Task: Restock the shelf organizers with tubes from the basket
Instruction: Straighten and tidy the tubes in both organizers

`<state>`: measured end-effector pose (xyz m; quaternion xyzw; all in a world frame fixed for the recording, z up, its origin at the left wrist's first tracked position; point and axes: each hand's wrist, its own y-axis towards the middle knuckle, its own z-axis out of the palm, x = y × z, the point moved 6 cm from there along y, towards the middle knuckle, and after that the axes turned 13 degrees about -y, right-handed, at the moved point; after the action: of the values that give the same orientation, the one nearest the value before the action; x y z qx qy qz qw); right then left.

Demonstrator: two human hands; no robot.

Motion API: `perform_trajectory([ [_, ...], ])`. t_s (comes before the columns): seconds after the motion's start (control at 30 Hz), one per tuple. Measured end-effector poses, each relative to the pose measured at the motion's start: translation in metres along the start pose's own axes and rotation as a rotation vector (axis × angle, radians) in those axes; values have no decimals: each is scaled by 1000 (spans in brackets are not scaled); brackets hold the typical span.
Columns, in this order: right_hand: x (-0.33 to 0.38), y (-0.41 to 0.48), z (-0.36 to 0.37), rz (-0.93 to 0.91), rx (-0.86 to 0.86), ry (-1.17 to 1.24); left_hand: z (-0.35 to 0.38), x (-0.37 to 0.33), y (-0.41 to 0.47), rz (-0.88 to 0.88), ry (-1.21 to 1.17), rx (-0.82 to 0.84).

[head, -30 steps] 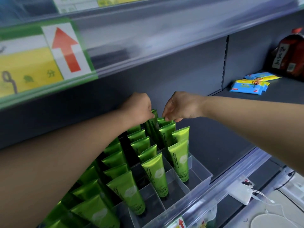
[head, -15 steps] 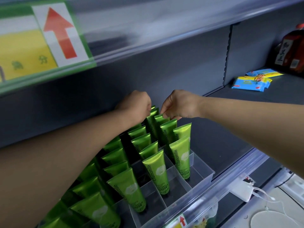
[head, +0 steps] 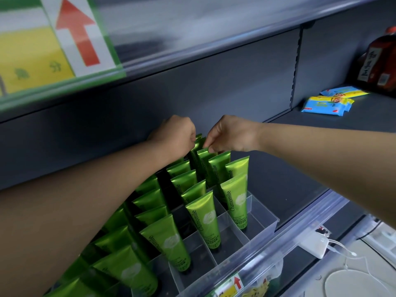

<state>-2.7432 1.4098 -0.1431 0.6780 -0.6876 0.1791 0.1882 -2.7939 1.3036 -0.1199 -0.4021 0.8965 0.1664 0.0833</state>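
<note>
Below the shelf (head: pixel 278 168) lip: white charger (head: pixel 315 243) w/ cable. Clear organizer (head: pixel 263 224) at shelf front, green tubes (head: pixel 203 219) standing cap-down in its slots. L forearm lies over the L rows, hiding part of them. Hands meet at back row: right hand (head: pixel 231 133) pinches top of rear tube (head: pixel 202 159); left hand (head: pixel 175 133) curled just beside it, can't tell if gripping. Far R: blue packets (head: pixel 321 103), dark bottle (head: pixel 379 67).

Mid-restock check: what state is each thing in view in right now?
Left hand: fingers curled; whatever it holds is hidden.
Right hand: pinches rear green plastic tube by its top edge.
Green plastic Chamomile tubes: upright, caps down, in organizer.
Clear plastic divided organizer: front cells empty.
Blue-yellow flat packets: lying on grey shelf.
</note>
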Motion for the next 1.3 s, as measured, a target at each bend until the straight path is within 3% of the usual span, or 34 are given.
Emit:
perform_trajectory([
  [0.17, 3, -6, -6, -15, 20, 36, -2, 2, -2, -16, -7, 6],
  [0.4, -5, -18, -31, 19, -80, 2, -16, -5, -13, 1, -29, 3],
  [0.57, -16, -35, -42, 61, -114, 63, -31, -27, -26, 83, -96, -93],
  [0.9, -27, -62, -19, 66, 69, 16, 1, -42, -40, 19, -131, 93],
  [1.3, -30, -62, -3, 89, 37, 151, 6, -36, -40, -48, -92, 19],
])
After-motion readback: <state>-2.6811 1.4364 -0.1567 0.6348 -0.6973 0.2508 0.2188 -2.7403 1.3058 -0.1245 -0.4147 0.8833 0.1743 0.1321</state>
